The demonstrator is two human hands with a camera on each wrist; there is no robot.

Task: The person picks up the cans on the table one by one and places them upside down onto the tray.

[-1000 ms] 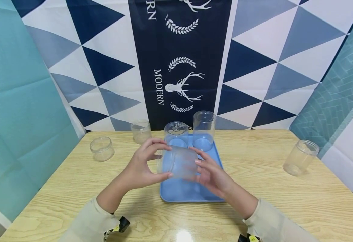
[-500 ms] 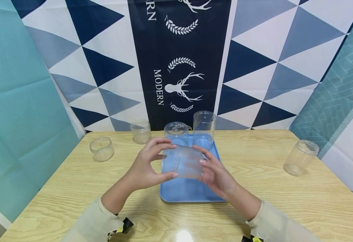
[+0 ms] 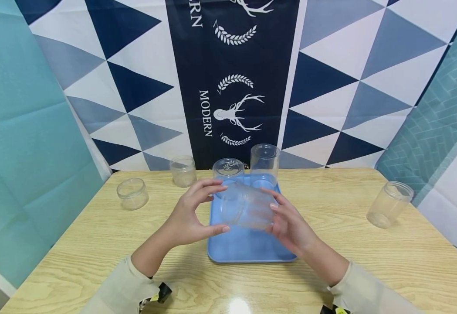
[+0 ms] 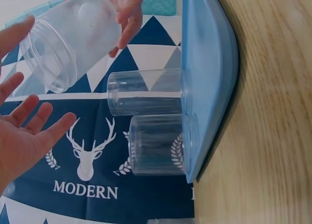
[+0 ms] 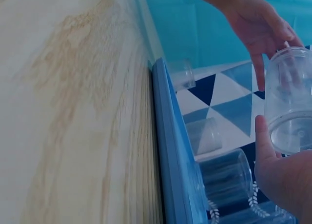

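Observation:
A clear plastic jar (image 3: 248, 208) lies tilted in the air above the blue tray (image 3: 244, 250). My right hand (image 3: 294, 226) grips it around the base end. At the threaded mouth, my left hand (image 3: 189, 213) is spread wide, thumb and fingers apart. In the left wrist view, the left fingers (image 4: 36, 119) stand off the jar's rim, with the thumb close beside it. Upside down at the back of the tray stand a shorter clear jar (image 3: 228, 172) and a taller one (image 3: 265, 163).
Two low clear jars, one (image 3: 132, 194) at the left and another (image 3: 183, 171) farther back, stand on the wooden table (image 3: 95, 244). Another clear jar (image 3: 390, 205) stands near the right edge. Patterned cloth (image 3: 142, 87) hangs behind the table.
My right hand has moved right with the jar, drawing its mouth out from between the left fingers. The left hand has shifted slightly right, then stayed in place. The other jars have not moved.

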